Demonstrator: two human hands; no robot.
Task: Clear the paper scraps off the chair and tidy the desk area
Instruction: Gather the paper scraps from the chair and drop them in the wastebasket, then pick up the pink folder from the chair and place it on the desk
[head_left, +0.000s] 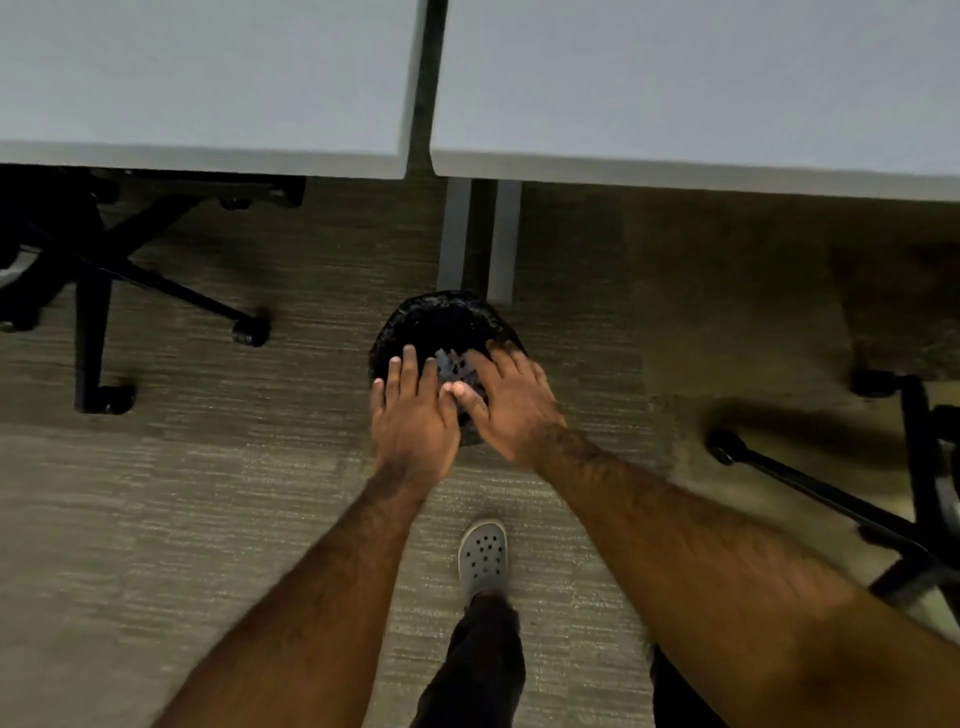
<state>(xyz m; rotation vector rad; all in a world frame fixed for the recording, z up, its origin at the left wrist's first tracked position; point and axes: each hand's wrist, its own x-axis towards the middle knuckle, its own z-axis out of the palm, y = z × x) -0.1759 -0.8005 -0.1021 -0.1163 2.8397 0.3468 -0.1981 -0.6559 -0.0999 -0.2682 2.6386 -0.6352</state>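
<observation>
A round black bin (436, 319) with a dark liner stands on the carpet by the desk legs. Pale paper scraps (454, 364) show inside it, between my two hands. My left hand (413, 410) hovers over the bin's near rim, palm down, fingers spread. My right hand (511, 397) is beside it, also palm down with fingers apart, its thumb touching the left hand's fingers. Neither hand visibly holds anything. The chair seats are out of view.
Two grey desks (208, 78) (701, 83) meet above the bin, with grey legs (478, 239) between. A black chair base with castors (98, 291) is at the left, another (883, 499) at the right. My grey clog (483, 556) is on the carpet behind the bin.
</observation>
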